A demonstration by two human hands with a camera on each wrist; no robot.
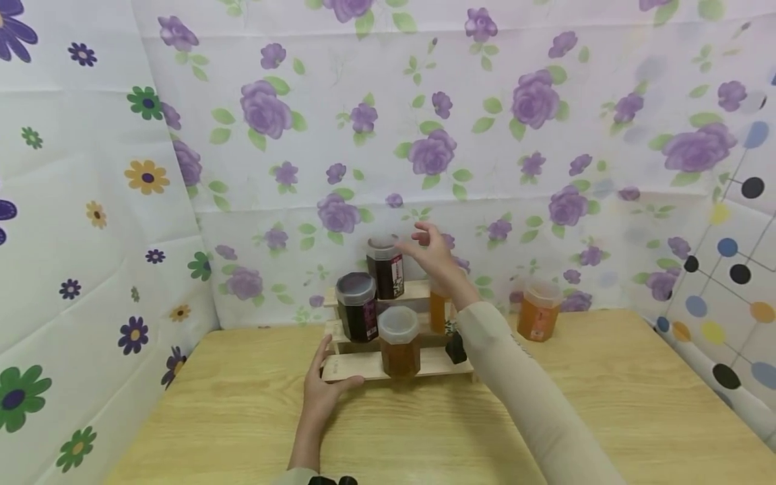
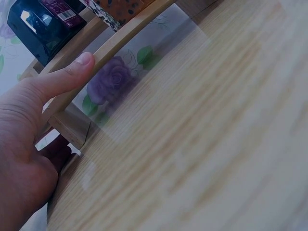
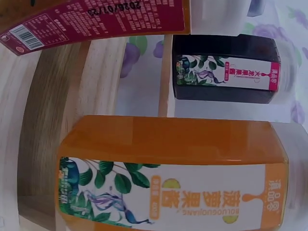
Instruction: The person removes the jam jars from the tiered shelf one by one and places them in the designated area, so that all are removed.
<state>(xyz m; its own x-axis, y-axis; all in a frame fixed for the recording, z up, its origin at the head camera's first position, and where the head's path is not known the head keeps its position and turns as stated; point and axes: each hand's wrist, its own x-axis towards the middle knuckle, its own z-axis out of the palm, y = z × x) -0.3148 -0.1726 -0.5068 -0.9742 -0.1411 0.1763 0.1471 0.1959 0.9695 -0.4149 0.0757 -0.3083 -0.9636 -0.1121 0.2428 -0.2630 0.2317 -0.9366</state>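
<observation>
A tiered wooden rack (image 1: 358, 367) stands on the table with jam jars on its steps. My left hand (image 1: 321, 387) grips the left end of its lowest step, the thumb (image 2: 72, 74) along the front edge. My right hand (image 1: 433, 252) is raised beside the lid of a dark jam jar (image 1: 388, 273) on the top step, fingers loosely bent, holding nothing; contact with the lid is unclear. Another dark jar (image 1: 358, 310) sits on the middle step left, and an amber jar (image 1: 400, 347) on the lowest step. The orange pineapple jam jar (image 3: 173, 178) is partly behind my right forearm in the head view.
Apart from the rack, an orange jar (image 1: 539, 313) stands on the wooden table (image 1: 242, 404) to the right. A floral cloth (image 1: 376, 155) hangs right behind the rack. Patterned sheets also hang at the left and right sides.
</observation>
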